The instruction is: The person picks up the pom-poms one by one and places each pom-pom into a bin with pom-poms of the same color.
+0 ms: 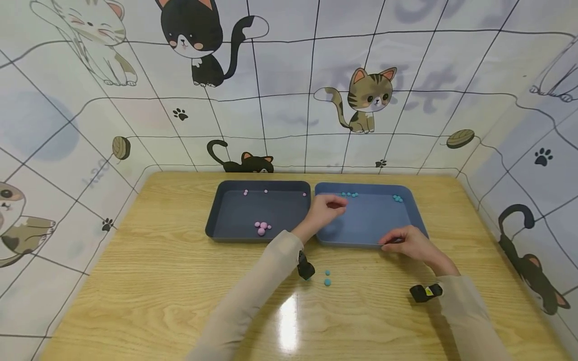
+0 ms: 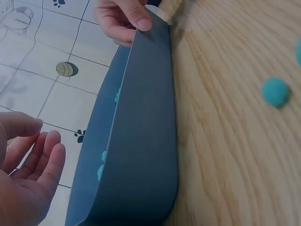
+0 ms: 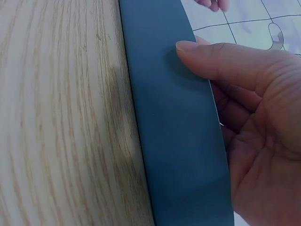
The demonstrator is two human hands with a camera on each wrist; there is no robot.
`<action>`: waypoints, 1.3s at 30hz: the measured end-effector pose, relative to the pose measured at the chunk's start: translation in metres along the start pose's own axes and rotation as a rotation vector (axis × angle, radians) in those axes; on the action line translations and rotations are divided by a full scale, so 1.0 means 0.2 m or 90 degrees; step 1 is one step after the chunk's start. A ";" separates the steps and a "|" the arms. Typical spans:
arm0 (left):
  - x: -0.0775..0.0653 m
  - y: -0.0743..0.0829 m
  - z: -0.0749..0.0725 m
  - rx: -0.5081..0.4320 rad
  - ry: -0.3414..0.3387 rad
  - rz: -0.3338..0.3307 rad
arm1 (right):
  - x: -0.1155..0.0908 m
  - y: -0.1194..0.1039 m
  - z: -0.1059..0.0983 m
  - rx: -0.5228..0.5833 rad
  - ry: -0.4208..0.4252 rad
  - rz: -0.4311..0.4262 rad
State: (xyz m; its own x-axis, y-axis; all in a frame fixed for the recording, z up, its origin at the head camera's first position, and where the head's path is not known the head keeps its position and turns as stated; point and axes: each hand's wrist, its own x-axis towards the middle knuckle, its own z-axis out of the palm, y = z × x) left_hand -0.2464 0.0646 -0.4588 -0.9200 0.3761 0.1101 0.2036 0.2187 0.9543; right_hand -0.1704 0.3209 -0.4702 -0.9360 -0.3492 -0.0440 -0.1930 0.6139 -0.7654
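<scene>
My right hand (image 1: pixel 413 244) grips the near rim of a blue tray (image 1: pixel 366 213), its thumb (image 3: pixel 195 59) against the outer wall and its fingers inside. Above the tray's left end is my left hand (image 1: pixel 324 213), with loosely bent fingers and nothing visible between them in the left wrist view. Small turquoise balls (image 1: pixel 349 194) lie along the tray's far side, and another turquoise cluster (image 1: pixel 397 198) sits in its far right corner. On the table in front of the tray are a smaller turquoise ball (image 1: pixel 327 273) and a larger turquoise ball (image 1: pixel 327 282).
A dark grey tray (image 1: pixel 235 213) stands close beside the blue one on the left. It holds a cluster of pink balls (image 1: pixel 262 228) near its front and a few small pink balls (image 1: pixel 246 192) at the back. Cat-patterned walls (image 1: pixel 289 115) border the wooden table (image 1: pixel 158 281).
</scene>
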 end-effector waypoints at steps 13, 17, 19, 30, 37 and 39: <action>-0.19 0.03 -0.10 -0.007 -0.039 0.021 | 0.00 0.01 -0.01 0.002 0.000 -0.005; -0.25 0.02 -0.13 -0.011 -0.052 0.033 | 0.00 0.02 0.00 0.008 0.001 -0.009; -0.28 0.01 -0.14 -0.013 -0.058 0.043 | 0.00 0.02 0.00 0.010 0.001 -0.008; -0.44 -0.07 -0.18 -0.012 -0.085 0.047 | 0.00 0.01 0.00 0.013 -0.007 0.007; -0.52 -0.11 -0.19 -0.012 -0.092 0.035 | 0.00 0.00 -0.01 0.021 -0.011 0.011; -0.54 -0.12 -0.19 -0.008 -0.098 0.032 | 0.00 0.00 -0.01 0.021 -0.011 0.009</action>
State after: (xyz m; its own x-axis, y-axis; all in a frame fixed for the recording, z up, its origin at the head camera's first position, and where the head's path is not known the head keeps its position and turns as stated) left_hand -0.1640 -0.0150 -0.4831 -0.8465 0.5196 0.1156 0.2437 0.1852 0.9520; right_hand -0.1703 0.3222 -0.4698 -0.9335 -0.3526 -0.0654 -0.1696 0.5949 -0.7857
